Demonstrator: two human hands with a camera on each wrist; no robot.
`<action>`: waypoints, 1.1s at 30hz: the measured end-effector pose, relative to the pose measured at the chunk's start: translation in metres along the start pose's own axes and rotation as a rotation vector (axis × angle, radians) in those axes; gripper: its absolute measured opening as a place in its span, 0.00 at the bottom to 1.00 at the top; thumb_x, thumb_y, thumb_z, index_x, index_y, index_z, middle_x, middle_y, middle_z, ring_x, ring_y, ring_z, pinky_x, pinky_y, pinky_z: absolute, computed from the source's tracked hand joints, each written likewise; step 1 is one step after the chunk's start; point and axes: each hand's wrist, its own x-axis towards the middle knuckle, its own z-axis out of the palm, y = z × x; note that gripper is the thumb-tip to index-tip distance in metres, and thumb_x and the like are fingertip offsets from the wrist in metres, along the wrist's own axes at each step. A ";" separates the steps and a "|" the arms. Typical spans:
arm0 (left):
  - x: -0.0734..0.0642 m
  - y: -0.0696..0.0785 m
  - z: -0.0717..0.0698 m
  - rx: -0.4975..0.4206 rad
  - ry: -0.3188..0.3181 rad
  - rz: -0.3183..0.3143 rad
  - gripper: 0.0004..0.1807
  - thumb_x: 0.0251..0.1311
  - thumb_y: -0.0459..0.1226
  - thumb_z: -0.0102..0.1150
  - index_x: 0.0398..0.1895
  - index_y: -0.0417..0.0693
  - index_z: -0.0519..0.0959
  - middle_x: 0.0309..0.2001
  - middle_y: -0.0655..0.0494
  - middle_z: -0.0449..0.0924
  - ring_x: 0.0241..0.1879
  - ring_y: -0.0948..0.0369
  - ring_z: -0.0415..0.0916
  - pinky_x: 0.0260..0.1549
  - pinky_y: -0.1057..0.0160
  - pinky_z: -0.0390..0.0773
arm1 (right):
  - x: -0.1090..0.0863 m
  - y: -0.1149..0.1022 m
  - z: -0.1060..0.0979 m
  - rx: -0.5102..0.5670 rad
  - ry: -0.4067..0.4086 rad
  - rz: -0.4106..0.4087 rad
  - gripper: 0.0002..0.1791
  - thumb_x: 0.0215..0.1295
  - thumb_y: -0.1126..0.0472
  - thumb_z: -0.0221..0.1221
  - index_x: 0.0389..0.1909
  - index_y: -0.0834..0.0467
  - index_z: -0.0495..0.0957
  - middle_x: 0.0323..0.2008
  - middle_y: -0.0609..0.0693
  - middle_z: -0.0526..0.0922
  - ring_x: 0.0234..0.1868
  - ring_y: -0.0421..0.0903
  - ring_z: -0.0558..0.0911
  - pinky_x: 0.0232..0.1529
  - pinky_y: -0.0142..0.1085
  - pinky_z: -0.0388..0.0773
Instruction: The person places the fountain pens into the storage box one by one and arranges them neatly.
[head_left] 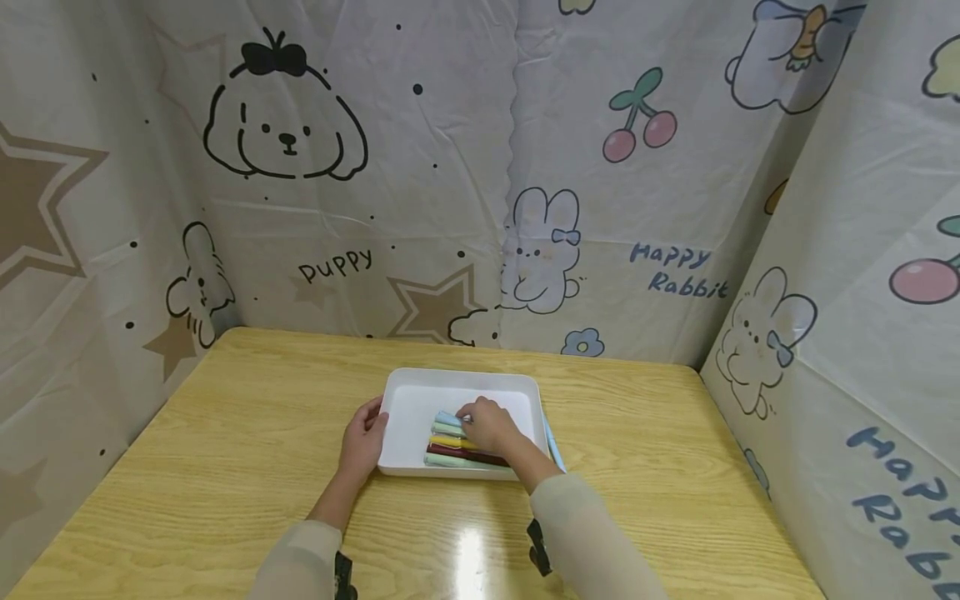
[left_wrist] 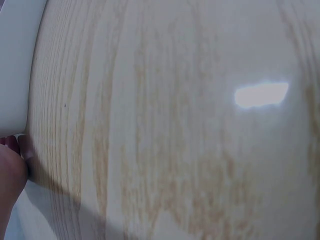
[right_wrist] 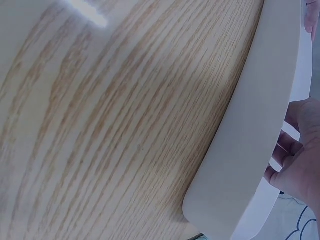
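A white tray (head_left: 408, 408) lies on the table, with a row of pens in its front half. My left hand (head_left: 362, 443) grips the tray's left edge, thumb at the rim. Inside the tray, my right hand (head_left: 493, 429) pinches a light blue pen (head_left: 447, 418) at the back of the row. In front of it lie a light green pen (head_left: 446, 430), a yellow pen (head_left: 442, 442), a dark red pen (head_left: 442, 451) and a pale green pen (head_left: 442, 460). The right hand and wrist hide their right ends. In the right wrist view, curled fingers reach over the tray wall (right_wrist: 240, 115).
Another blue pen (head_left: 554, 446) lies along the tray's right side, outside it. The wooden table (head_left: 255, 433) carries the tray near its middle. Printed cloth (head_left: 442, 192) hangs behind the table and along both sides.
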 end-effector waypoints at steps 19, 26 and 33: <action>-0.002 0.002 0.000 0.005 0.001 0.007 0.22 0.71 0.38 0.41 0.66 0.45 0.63 0.62 0.42 0.67 0.56 0.51 0.67 0.53 0.53 0.69 | -0.002 0.000 -0.005 0.061 0.027 -0.017 0.13 0.64 0.60 0.53 0.46 0.55 0.81 0.36 0.49 0.77 0.36 0.43 0.75 0.41 0.40 0.74; -0.001 0.003 0.001 0.015 0.013 0.010 0.22 0.71 0.38 0.42 0.66 0.44 0.64 0.62 0.42 0.68 0.56 0.51 0.68 0.53 0.54 0.69 | -0.005 0.001 -0.019 0.076 0.024 -0.019 0.14 0.64 0.59 0.53 0.47 0.57 0.81 0.38 0.53 0.77 0.40 0.47 0.77 0.45 0.43 0.75; 0.001 0.001 0.001 0.014 0.006 -0.002 0.22 0.70 0.38 0.41 0.66 0.45 0.64 0.62 0.43 0.67 0.56 0.51 0.67 0.54 0.53 0.69 | -0.010 0.001 -0.032 0.107 0.034 -0.042 0.14 0.65 0.59 0.53 0.47 0.59 0.80 0.41 0.55 0.78 0.43 0.50 0.78 0.46 0.45 0.75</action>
